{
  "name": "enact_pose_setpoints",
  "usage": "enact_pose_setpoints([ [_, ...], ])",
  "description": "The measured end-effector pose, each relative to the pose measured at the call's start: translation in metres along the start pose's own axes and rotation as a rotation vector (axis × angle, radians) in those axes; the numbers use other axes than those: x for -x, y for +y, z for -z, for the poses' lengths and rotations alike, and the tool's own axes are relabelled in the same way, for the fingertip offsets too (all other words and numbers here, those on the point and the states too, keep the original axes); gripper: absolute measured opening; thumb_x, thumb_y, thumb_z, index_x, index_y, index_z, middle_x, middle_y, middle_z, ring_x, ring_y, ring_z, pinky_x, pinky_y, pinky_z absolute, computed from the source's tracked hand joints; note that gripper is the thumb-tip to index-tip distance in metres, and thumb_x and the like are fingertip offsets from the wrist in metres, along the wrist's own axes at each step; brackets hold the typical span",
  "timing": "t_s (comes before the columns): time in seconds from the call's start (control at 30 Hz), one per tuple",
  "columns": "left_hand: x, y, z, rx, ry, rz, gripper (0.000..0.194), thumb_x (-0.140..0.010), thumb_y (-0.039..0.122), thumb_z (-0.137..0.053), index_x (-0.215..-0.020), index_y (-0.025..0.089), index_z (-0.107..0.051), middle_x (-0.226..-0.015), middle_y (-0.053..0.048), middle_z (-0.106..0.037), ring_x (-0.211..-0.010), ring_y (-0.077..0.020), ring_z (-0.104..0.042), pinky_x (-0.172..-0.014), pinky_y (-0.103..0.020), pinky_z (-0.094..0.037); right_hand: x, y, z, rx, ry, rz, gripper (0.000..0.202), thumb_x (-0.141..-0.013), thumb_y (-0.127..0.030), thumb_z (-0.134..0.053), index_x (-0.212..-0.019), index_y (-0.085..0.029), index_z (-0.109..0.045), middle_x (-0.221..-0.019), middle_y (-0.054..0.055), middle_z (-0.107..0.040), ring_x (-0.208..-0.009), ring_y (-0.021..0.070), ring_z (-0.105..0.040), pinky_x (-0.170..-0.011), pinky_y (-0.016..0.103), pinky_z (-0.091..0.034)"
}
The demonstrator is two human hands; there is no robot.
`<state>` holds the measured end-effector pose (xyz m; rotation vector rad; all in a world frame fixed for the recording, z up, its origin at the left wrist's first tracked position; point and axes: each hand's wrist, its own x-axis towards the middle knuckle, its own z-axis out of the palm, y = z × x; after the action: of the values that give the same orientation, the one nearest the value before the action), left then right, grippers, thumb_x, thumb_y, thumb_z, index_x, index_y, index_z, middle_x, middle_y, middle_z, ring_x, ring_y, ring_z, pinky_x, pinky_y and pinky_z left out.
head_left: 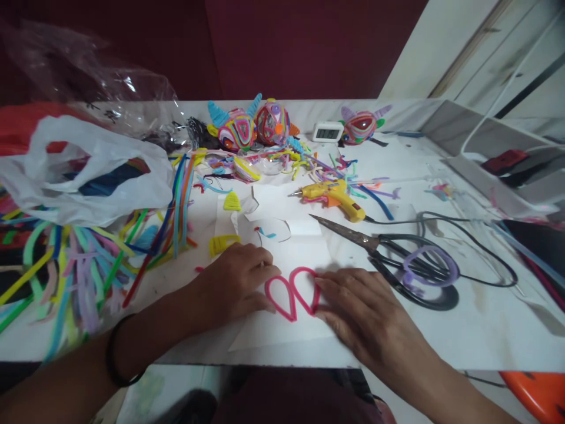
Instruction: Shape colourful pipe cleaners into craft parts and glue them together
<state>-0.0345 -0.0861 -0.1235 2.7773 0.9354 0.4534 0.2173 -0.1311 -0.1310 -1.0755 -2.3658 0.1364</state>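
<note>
Two teardrop-shaped loops of pink pipe cleaner lie side by side over white paper [258, 337], pointed ends toward me. My left hand [238, 280] has its thumb and fingers closed at the outer edge of the left pink loop [292, 303]. On the other side, my right hand [366, 303] pinches the outer edge of the right pink loop [304, 270]. Just beyond my left hand sit a yellow pipe-cleaner piece [223, 243] and a smaller yellow one [232, 201]. Black-handled scissors [375, 242] lie beyond my right hand, with a purple pipe-cleaner ring [430, 250] over the handles.
A yellow glue gun [331, 194] lies behind the scissors, its black cord [481, 221] curving right. Many pipe cleaners [83, 259] and a white plastic bag [101, 171] cover the left. At the back are colourful fish-like crafts [238, 126] and a small digital clock [327, 132].
</note>
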Motion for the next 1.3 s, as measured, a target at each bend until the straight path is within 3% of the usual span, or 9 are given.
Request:
enact_pose_setpoints([
  [0.37,-0.004,-0.009,0.01,-0.004,-0.025,-0.03,0.038,-0.088,0.046,-0.048,-0.105,0.016,-0.062,-0.1,-0.01,-0.063,-0.092,-0.0227,-0.058,-0.081,-0.037,-0.043,0.001,0.022,0.019,0.01,0.003,0.031,0.025,-0.09,-0.023,-0.053,-0.113,-0.018,-0.06,-0.109,0.011,-0.065,-0.102,0.0237,-0.057,-0.086,0.044,-0.047],
  [0.57,-0.017,-0.011,0.015,0.002,0.001,-0.019,0.024,-0.091,0.03,-0.048,-0.103,0.016,-0.064,-0.099,-0.008,-0.064,-0.095,-0.0202,-0.058,-0.084,-0.035,-0.043,-0.03,0.027,0.026,-0.164,-0.215,0.243,0.024,-0.093,-0.016,-0.046,-0.111,-0.016,-0.061,-0.112,0.009,-0.065,-0.104,0.0185,-0.057,-0.089,0.035,-0.048],
  [0.73,-0.028,-0.012,0.018,0.013,0.032,-0.019,0.021,-0.089,0.024,-0.051,-0.102,0.015,-0.064,-0.095,-0.008,-0.064,-0.091,-0.0183,-0.058,-0.081,-0.03,-0.043,-0.058,0.035,0.022,-0.129,-0.366,0.411,0.031,-0.091,-0.006,-0.041,-0.114,-0.015,-0.06,-0.111,0.012,-0.064,-0.109,0.0198,-0.056,-0.092,0.035,-0.047],
  [0.9,-0.032,-0.009,0.016,0.112,-0.026,-0.019,0.017,-0.088,0.022,-0.054,-0.1,0.017,-0.065,-0.093,-0.005,-0.064,-0.089,-0.0162,-0.059,-0.081,-0.027,-0.044,-0.063,0.041,0.016,-0.12,-0.424,0.425,0.03,-0.089,-0.003,-0.043,-0.11,-0.014,-0.061,-0.102,0.012,-0.065,-0.103,0.0193,-0.058,-0.089,0.035,-0.048],
  [0.97,-0.031,-0.01,0.014,0.138,0.002,-0.005,0.016,-0.088,0.02,-0.053,-0.098,0.017,-0.065,-0.093,-0.005,-0.064,-0.088,-0.0154,-0.059,-0.08,-0.026,-0.045,-0.062,0.041,0.015,-0.121,-0.438,0.424,0.03,-0.089,-0.002,-0.042,-0.109,-0.013,-0.061,-0.101,0.012,-0.065,-0.103,0.0195,-0.058,-0.09,0.035,-0.047],
  [1.1,-0.029,-0.017,0.009,0.171,0.185,0.004,0.018,-0.09,0.016,-0.049,-0.097,0.016,-0.065,-0.09,-0.005,-0.066,-0.086,-0.0134,-0.061,-0.077,-0.023,-0.047,-0.061,0.04,0.023,-0.143,-0.367,0.37,0.032,-0.089,-0.003,-0.039,-0.111,-0.013,-0.061,-0.102,0.012,-0.064,-0.101,0.0197,-0.058,-0.087,0.034,-0.048],
  [1.3,-0.019,-0.025,0.002,0.119,0.328,0.027,0.02,-0.088,0.01,-0.05,-0.102,0.018,-0.062,-0.09,-0.005,-0.066,-0.085,-0.0133,-0.061,-0.074,-0.024,-0.049,-0.058,0.057,0.036,0.013,-0.053,0.204,0.026,-0.089,-0.01,-0.043,-0.105,-0.012,-0.064,-0.093,0.012,-0.065,-0.087,0.0199,-0.06,-0.076,0.032,-0.049],
])
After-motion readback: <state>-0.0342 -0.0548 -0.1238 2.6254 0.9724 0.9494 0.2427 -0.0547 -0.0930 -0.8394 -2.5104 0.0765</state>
